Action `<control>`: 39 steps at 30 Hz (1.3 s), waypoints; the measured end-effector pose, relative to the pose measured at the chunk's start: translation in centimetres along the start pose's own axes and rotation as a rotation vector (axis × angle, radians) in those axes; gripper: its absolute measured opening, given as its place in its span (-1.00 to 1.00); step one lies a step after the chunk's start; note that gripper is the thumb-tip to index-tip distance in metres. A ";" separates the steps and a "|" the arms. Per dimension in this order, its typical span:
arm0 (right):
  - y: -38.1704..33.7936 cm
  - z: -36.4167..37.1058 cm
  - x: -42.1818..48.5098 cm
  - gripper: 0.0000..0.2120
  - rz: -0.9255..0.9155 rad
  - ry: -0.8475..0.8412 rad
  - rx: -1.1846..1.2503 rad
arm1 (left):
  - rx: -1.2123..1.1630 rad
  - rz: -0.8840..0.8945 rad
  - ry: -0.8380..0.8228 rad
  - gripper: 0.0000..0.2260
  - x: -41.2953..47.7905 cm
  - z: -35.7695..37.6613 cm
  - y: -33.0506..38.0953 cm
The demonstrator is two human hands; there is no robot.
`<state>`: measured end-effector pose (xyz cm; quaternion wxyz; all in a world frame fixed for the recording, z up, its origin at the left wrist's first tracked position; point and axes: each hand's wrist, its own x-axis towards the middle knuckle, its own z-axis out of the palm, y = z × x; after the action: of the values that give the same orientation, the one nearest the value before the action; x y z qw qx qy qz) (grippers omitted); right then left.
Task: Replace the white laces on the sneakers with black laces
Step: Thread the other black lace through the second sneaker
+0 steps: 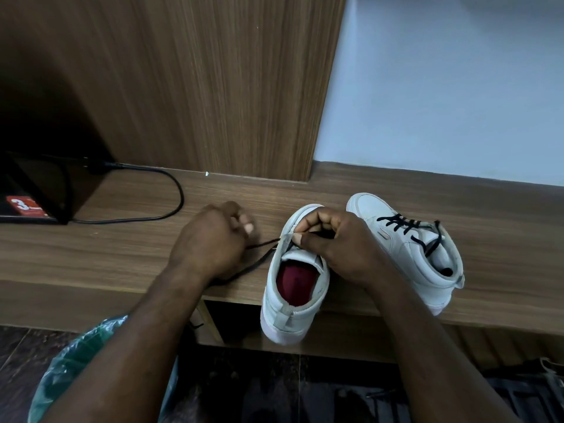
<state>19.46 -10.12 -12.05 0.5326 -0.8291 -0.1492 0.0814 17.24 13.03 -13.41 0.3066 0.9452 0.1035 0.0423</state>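
A white high-top sneaker (pixel 293 290) sits on a wooden ledge (pixel 503 239) with its toe pointing to the back and its heel hanging over the front edge, above a dark opening beneath. The right hand (pixel 341 247) is curled over the sneaker's lacing area, thumb and fingertips pinching the left eyelet flap. The left hand (pixel 210 239) rests on the ledge just left of the shoe, its fingers curled around a black lace (pixel 264 243). The lace runs taut from the eyelets to that hand, while a second strand trails back toward the front edge under the left wrist. Just beside the right hand stands the second sneaker (pixel 409 254), already threaded with its own black lace (pixel 399 224), its heel also at the front edge. Bare ledge stretches right of this pair and between the left hand and a looping black cable (pixel 180 196). The cable leads to a dark device with a red sticker (pixel 26 206) at far left. An upright wood panel (pixel 213 87) and a pale wall (pixel 442 87) close off the back. A green plastic bag (pixel 79 352) lies below the left forearm.
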 end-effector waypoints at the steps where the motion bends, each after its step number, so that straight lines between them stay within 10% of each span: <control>1: -0.1 0.0 0.0 -0.91 -0.005 0.000 0.002 | -0.110 0.089 -0.017 -0.98 -0.1 0.1 0.6; 13: 0.2 0.0 0.0 -0.89 -0.024 0.008 0.027 | -0.478 0.019 -0.397 -0.81 -1.4 1.2 3.1; 21: -0.2 -1.4 0.0 -0.84 -0.155 0.153 0.454 | 0.052 0.141 -0.213 -0.91 -0.8 0.1 1.7; 39: -0.3 -1.2 0.2 -0.89 -0.150 0.143 0.443 | -0.554 -0.042 -0.375 -0.62 -0.9 1.7 2.1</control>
<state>19.93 -10.99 -11.25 0.7151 -0.6825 -0.1505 0.0134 16.99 10.23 -13.54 0.5663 0.8151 0.0492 -0.1120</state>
